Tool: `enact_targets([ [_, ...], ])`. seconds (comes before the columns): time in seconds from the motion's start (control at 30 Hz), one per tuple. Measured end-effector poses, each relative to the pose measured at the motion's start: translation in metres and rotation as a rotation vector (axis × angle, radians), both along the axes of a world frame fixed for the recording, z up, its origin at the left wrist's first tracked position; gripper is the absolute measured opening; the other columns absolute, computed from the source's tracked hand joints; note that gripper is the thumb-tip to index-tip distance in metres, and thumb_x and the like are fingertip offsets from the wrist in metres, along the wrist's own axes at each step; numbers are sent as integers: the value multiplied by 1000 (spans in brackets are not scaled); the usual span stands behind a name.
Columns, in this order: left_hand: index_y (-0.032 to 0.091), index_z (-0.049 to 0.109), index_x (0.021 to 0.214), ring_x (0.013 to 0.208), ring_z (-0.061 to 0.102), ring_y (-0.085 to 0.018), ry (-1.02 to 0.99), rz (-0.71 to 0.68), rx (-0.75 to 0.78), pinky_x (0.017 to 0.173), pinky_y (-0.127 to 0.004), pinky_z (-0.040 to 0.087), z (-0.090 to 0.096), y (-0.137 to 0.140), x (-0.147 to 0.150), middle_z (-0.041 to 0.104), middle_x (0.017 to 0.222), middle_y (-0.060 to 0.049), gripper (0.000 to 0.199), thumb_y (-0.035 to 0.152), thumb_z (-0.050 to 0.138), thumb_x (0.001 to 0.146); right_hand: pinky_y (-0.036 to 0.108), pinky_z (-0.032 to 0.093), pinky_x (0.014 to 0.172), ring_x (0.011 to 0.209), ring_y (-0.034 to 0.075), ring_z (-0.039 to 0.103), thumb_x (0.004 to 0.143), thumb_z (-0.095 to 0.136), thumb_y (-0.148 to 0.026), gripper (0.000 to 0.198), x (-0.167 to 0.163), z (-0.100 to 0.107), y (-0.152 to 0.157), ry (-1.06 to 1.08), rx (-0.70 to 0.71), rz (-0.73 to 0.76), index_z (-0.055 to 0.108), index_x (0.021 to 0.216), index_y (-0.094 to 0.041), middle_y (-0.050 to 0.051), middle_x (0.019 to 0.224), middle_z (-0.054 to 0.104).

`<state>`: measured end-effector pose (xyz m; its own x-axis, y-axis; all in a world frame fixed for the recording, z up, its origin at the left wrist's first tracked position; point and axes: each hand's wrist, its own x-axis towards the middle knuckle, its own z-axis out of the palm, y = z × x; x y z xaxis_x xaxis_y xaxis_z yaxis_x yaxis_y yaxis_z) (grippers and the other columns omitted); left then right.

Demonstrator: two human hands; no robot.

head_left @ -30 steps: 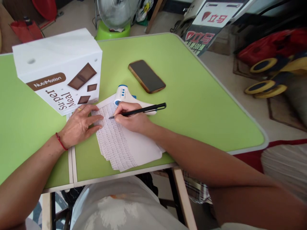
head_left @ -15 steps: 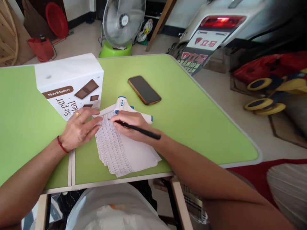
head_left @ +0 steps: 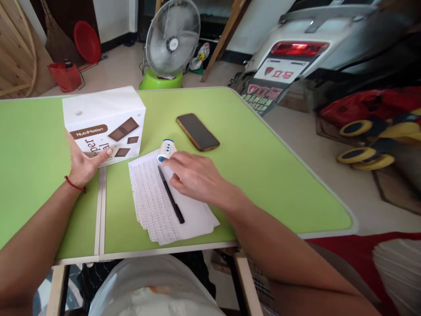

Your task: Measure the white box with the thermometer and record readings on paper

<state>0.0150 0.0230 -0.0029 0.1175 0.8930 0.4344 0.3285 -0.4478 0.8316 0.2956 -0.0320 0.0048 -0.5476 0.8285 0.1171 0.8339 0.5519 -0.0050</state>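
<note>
My left hand (head_left: 83,162) grips the left end of a white carton (head_left: 101,103) printed "NutriMotion" with chocolate pieces. Its thumb lies on the front face; the other fingers are mostly hidden at the side. A black pen (head_left: 171,195) lies on several stacked sheets of paper (head_left: 148,202), their left part covered in rows of small writing. My right hand (head_left: 195,177) hovers over the sheets with half-curled fingers apart, holding nothing I can see. Its fingertips are at a white and blue handheld thermometer (head_left: 166,148), whose nose is hidden behind the hand.
A phone in a brown case (head_left: 198,131) lies farther back on the green table (head_left: 269,184). Beyond the table stand a fan (head_left: 173,41) on a green stool (head_left: 161,80) and a white scooter's rear (head_left: 296,48). A red bag (head_left: 65,77) sits on the floor at back left.
My right hand has let go of the pen, which now lies on the sheets. My left hand has moved left from the paper's edge onto the carton. The view has shifted slightly.
</note>
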Motion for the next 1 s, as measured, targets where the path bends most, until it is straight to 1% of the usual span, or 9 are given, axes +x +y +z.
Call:
enact_targets([
  [0.07,18,58,107,115,58,-31,-103,-3,-32,99,-50,48,-5,5,-4,64,115,-10,58,52,81,66,37,42,77,100,31,56,79,53,-16,34,2,0,6,26,10,-187,59,113,-10,19,111,61],
  [0.17,18,62,95,95,66,-30,-96,-63,-142,85,-46,57,-9,11,-13,70,101,-10,54,44,89,55,40,44,77,100,34,57,75,59,-25,48,6,-8,17,39,-106,-325,54,120,-9,20,109,60],
  [0.3,18,62,92,100,65,-31,-104,-110,-205,88,-46,56,-9,15,-19,70,106,-10,55,37,92,50,33,42,63,84,26,60,76,56,-28,34,14,-17,28,84,-164,-376,60,106,-14,15,98,64],
  [0.47,19,59,100,101,65,-28,-188,-39,-166,88,-43,56,-9,13,-12,68,112,-9,61,37,91,52,29,34,53,62,18,55,71,60,-29,12,19,-15,33,128,-244,-436,61,77,-18,8,76,64],
  [0.6,16,59,107,99,66,-27,-285,30,-174,87,-42,57,-9,9,-3,68,110,-10,63,36,90,56,32,40,58,68,21,58,70,61,-27,23,7,-10,27,476,-108,-535,59,91,-17,9,82,65],
  [0.7,16,62,109,102,67,-27,-322,-5,-206,88,-42,57,-8,2,7,68,115,-11,54,39,84,66,32,45,59,70,19,58,65,65,-26,35,-8,-5,11,968,-145,-413,54,98,-20,4,82,64],
  [0.8,16,63,110,100,67,-28,-333,-65,-262,87,-41,58,-10,-7,15,69,115,-11,52,38,84,68,31,46,58,64,15,53,70,62,-27,22,-22,-2,-10,1294,-330,-189,51,88,-22,-1,72,57],
  [0.9,16,63,112,99,67,-28,-293,-73,-291,86,-41,58,-12,-11,18,69,113,-11,55,38,85,66,29,44,54,56,12,50,72,61,-26,17,-33,-1,-27,1418,-647,-5,51,84,-23,-4,66,53],
  [1.0,16,64,109,97,68,-27,-262,-86,-294,84,-40,58,-14,-11,19,70,111,-10,52,40,84,67,29,44,55,53,11,49,75,58,-26,10,-42,-4,-33,1422,-886,47,51,81,-21,-5,60,53],
])
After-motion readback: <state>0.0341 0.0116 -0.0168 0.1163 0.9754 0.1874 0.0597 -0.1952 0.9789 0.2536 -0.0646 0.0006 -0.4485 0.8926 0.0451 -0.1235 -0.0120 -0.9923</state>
